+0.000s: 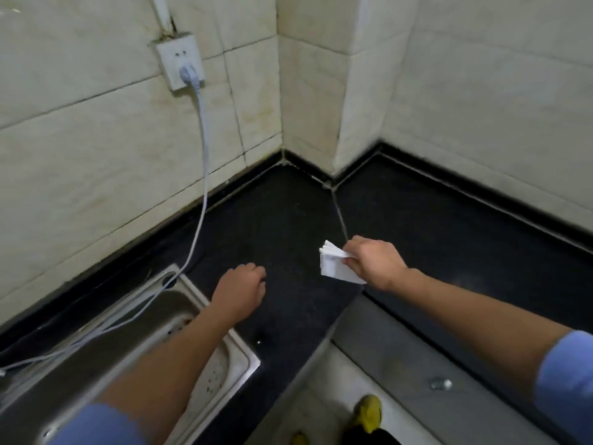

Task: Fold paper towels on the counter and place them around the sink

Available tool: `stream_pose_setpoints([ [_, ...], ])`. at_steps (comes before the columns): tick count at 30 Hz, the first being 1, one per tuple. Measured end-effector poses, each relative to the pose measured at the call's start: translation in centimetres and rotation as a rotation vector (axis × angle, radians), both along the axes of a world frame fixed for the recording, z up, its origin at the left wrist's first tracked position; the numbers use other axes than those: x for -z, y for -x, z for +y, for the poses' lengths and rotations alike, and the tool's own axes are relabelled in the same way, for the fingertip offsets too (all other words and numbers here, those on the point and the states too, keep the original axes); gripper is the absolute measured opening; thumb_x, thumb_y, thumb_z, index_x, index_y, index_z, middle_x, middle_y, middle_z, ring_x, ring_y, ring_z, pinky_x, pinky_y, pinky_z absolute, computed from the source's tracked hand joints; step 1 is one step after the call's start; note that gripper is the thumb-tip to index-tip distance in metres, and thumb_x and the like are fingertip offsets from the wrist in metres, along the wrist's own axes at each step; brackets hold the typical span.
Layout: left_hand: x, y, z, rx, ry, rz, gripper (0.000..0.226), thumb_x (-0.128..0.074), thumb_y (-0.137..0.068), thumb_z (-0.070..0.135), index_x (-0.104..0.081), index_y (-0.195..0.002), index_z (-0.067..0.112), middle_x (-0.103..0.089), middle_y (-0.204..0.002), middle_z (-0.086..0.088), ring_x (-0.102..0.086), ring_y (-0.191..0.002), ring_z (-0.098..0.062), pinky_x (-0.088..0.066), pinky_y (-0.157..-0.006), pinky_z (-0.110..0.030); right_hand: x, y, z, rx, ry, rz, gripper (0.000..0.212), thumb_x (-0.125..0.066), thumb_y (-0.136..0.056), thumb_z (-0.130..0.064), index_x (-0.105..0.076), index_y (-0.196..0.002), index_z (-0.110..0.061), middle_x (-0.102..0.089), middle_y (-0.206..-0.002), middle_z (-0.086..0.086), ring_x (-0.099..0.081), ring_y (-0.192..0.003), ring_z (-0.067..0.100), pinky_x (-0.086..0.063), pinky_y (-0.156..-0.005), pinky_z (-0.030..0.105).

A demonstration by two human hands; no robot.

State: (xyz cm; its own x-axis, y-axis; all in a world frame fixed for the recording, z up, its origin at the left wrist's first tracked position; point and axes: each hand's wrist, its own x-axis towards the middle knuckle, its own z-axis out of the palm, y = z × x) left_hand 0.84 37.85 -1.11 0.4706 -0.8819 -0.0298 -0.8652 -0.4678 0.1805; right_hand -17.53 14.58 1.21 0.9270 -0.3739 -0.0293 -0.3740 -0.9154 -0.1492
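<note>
Right hand (373,263) pinches folded paper towel (333,266); no writing visible.

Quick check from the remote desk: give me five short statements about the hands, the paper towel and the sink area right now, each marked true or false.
1. The right hand holds a folded white paper towel. True.
2. The left hand also holds a paper towel. False: no towel shows in it; it is loosely curled over the black counter.
3. A white cord runs from the wall socket down into the sink. True.
4. The towel lies flat inside the sink. False: it is in the right hand's fingers, over the counter, right of the sink.
5. The counter is white. False: it is black.
</note>
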Motion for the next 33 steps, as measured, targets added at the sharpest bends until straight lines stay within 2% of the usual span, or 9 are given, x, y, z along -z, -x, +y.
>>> stream_pose_setpoints([
  [5, -1.9, 5.7, -7.1, 0.265, 0.019, -0.015, 0.027, -0.048, -0.094, 0.028, -0.060, -0.115, 0.018, -0.060, -0.108, -0.003, -0.058, -0.100, -0.022, -0.048, -0.085, -0.039, -2.1, 11.3, -1.3, 0.274, 0.016, -0.021, 0.026, -0.046, -0.096, -0.033, -0.055, -0.118, -0.024, -0.061, -0.112, -0.001, -0.060, -0.100, 0.026, -0.048, -0.077, 0.038],
  [10, -3.7, 16.3, -14.1, 0.523, -0.008, -0.090, 0.026, -0.046, -0.094, 0.028, -0.058, -0.114, 0.017, -0.060, -0.111, -0.004, -0.057, -0.102, -0.024, -0.048, -0.085, -0.040, -3.3, 25.7, -1.5, 0.515, 0.052, -0.005, 0.025, -0.043, -0.098, -0.037, -0.057, -0.116, -0.026, -0.062, -0.110, -0.003, -0.060, -0.098, 0.024, -0.046, -0.074, 0.035],
  [16, -5.0, 33.7, -20.2, 0.776, 0.023, -0.132, 0.025, -0.045, -0.095, 0.028, -0.058, -0.114, 0.018, -0.059, -0.111, -0.003, -0.058, -0.101, -0.025, -0.047, -0.083, -0.039, -4.4, 44.8, 0.2, 0.792, 0.139, -0.005, 0.026, -0.041, -0.098, -0.040, -0.057, -0.110, -0.023, -0.061, -0.105, -0.003, -0.060, -0.091, 0.024, -0.041, -0.067, 0.033],
  [23, -4.1, 55.9, -22.3, 1.012, 0.033, -0.024, 0.023, -0.047, -0.094, 0.028, -0.059, -0.109, 0.015, -0.059, -0.107, -0.003, -0.058, -0.098, -0.025, -0.048, -0.079, -0.038, -4.8, 66.1, 4.4, 1.063, 0.144, 0.072, 0.025, -0.043, -0.097, -0.038, -0.057, -0.109, -0.021, -0.059, -0.109, -0.001, -0.060, -0.094, 0.025, -0.044, -0.070, 0.035],
  [27, -3.7, 66.2, -23.3, 1.182, 0.013, -0.023, 0.020, -0.047, -0.093, 0.029, -0.058, -0.104, 0.016, -0.059, -0.104, -0.002, -0.059, -0.097, -0.025, -0.048, -0.077, -0.037, -4.3, 75.8, 7.0, 1.198, 0.147, 0.086, 0.024, -0.043, -0.097, -0.038, -0.056, -0.109, -0.021, -0.058, -0.111, -0.002, -0.060, -0.099, 0.024, -0.040, -0.069, 0.033],
  [33, -2.9, 80.4, -27.5, 1.384, 0.004, -0.033, 0.023, -0.046, -0.094, 0.030, -0.058, -0.109, 0.016, -0.058, -0.107, -0.003, -0.058, -0.101, -0.025, -0.048, -0.078, -0.037, -2.5, 87.9, 9.6, 1.397, 0.113, 0.080, 0.022, -0.043, -0.096, -0.035, -0.056, -0.106, -0.021, -0.060, -0.108, 0.000, -0.060, -0.101, 0.027, -0.045, -0.072, 0.036],
])
